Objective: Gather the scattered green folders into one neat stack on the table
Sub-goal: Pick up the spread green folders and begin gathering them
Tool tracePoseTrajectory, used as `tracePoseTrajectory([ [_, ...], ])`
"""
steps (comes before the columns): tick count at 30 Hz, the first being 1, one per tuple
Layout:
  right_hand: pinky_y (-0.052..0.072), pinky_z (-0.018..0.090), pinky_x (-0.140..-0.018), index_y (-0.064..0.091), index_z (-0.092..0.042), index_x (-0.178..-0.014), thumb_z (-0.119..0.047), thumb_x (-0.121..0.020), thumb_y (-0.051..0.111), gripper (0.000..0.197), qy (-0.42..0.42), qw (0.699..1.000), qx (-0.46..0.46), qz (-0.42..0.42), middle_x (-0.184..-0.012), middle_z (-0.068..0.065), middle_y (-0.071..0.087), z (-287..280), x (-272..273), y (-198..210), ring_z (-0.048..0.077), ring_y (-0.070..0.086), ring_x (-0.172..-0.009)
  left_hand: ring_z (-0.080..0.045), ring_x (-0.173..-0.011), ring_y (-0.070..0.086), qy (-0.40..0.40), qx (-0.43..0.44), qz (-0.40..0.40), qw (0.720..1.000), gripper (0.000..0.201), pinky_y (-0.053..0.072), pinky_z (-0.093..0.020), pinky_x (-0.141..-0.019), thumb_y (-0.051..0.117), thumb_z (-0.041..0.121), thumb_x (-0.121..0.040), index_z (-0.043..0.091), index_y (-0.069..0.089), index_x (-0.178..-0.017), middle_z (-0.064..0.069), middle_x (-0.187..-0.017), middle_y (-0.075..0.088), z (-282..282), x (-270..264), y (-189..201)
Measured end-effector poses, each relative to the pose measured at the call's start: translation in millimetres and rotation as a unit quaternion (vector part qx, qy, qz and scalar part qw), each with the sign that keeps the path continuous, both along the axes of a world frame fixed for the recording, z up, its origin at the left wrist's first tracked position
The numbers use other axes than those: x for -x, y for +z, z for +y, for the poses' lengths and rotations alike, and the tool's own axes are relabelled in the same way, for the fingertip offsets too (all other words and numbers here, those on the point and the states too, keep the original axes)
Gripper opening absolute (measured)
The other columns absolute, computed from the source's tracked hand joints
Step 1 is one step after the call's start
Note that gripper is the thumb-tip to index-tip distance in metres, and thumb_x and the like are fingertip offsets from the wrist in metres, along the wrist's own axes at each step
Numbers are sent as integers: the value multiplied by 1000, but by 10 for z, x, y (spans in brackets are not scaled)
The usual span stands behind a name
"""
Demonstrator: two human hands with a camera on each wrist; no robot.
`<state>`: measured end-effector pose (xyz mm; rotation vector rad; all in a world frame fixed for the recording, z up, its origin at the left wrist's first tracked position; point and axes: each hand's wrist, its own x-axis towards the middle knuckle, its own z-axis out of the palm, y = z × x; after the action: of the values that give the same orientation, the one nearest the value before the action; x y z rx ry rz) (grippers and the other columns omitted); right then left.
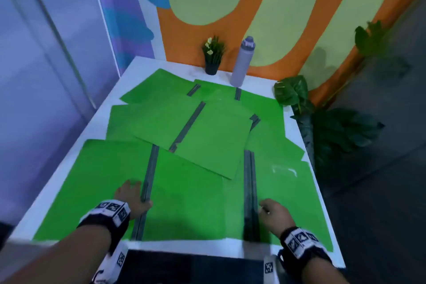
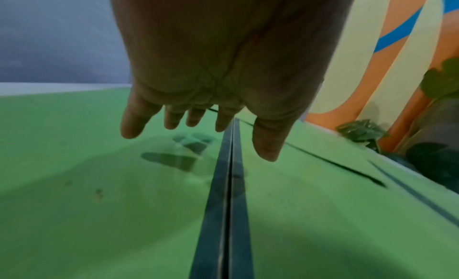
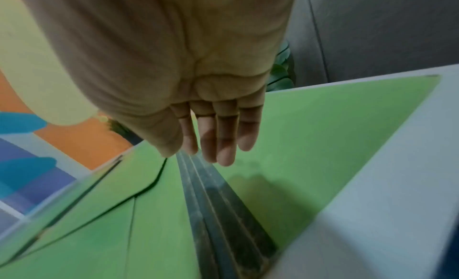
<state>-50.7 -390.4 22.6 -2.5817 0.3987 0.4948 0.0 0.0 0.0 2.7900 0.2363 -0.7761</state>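
Several green folders with dark spines lie open and overlapping across the white table (image 1: 143, 64). My left hand (image 1: 132, 193) hovers with spread, straight fingers (image 2: 174, 120) just above the near-left folder (image 1: 96, 187), its thumb over that folder's spine (image 2: 228, 185); its shadow falls on the cover. My right hand (image 1: 274, 212) reaches with straight, close-set fingers (image 3: 223, 145) to the thick dark spine (image 3: 223, 204) of the near-right folder (image 1: 290, 196). Neither hand grips anything. A tilted folder (image 1: 207, 140) lies in the middle on top of both near ones.
A grey bottle (image 1: 242, 62) and a small potted plant (image 1: 213, 57) stand at the table's far edge against the painted wall. Leafy plants (image 1: 292, 92) crowd the right side. The near-right folder overhangs the table's right front corner. A dark object (image 1: 191, 267) sits below the near edge.
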Motion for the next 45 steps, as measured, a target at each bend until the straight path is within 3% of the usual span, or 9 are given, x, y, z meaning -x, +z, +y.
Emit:
tracePoseTrajectory([
  [13, 39, 43, -103, 39, -11, -130, -49, -81, 63, 66, -34, 992, 107, 60, -142, 11, 30, 205, -140, -430, 32, 35, -127, -33, -137, 38, 83, 3, -35, 996, 94, 40, -50, -109, 77, 50, -67, 9, 36, -140, -12, -151, 34, 48, 188, -285],
  [18, 33, 43, -110, 36, -7, -131, -26, -89, 55, 50, -35, 992, 107, 48, -149, 12, 23, 82, -138, -518, 34, 30, -130, -34, -129, 48, 148, 36, -61, 986, 61, 44, -44, -107, 67, 8, -80, 4, 43, -136, -16, -145, 44, 108, 212, -257],
  [23, 37, 53, -104, 17, -25, -145, -57, -79, 59, 84, -30, 992, 101, 68, -153, 8, 13, 169, -74, -568, 35, 20, -137, -36, -141, 33, 143, 32, -30, 989, 101, 39, -59, -106, 64, 69, -67, 19, 29, -147, -15, -157, 24, 110, 291, -293],
  [25, 35, 53, -105, 3, -29, -148, -54, -81, 57, 89, -9, 991, 115, 74, -155, 9, 9, 255, -19, -587, 37, 18, -137, -35, -144, 26, 115, 30, -17, 993, 106, 37, -61, -106, 67, 70, -62, 23, 25, -147, -14, -158, 17, 37, 355, -349],
  [27, 33, 51, -108, 8, -25, -148, -47, -84, 57, 83, 5, 990, 127, 57, -154, 11, 13, 300, 36, -602, 36, 20, -137, -32, -144, 27, 91, 10, -22, 996, 95, 38, -62, -105, 69, 64, -64, 20, 35, -141, -12, -157, 17, -34, 437, -386],
  [30, 26, 46, -114, 34, -11, -136, -41, -86, 58, 63, 1, 992, 127, 29, -152, 13, 22, 281, 98, -624, 33, 22, -137, -30, -146, 22, 73, 0, -14, 997, 48, 35, -64, -106, 65, 59, -73, 22, 60, -103, -10, -159, 13, -81, 531, -376],
  [33, 19, 43, -118, 45, -3, -126, -34, -90, 54, 48, 7, 991, 133, 25, -150, 17, 24, 243, 159, -610, 33, 21, -139, -31, -149, 10, 59, 3, 15, 998, 33, 27, -65, -111, 62, 56, -79, 23, 65, -77, -10, -161, 5, -84, 607, -333],
  [41, 27, 40, -115, 52, 2, -120, -7, -88, 45, 34, -19, 991, 123, 58, -147, 18, 27, 210, 218, -442, 34, 29, -135, -26, -149, 18, 81, 21, -25, 996, 34, 30, -58, -113, 72, 26, -78, 22, 56, -108, -5, -162, 10, 28, 730, -284],
  [45, 50, 42, -83, 54, -2, -101, -13, -90, 46, 18, -93, 992, 87, -27, -107, 16, 55, 140, 176, -162, 28, 53, -90, -26, -128, 45, 93, 34, -54, 994, 35, 49, -53, -98, 66, 14, -71, 18, 52, -103, -4, -135, 38, 148, 746, -331],
])
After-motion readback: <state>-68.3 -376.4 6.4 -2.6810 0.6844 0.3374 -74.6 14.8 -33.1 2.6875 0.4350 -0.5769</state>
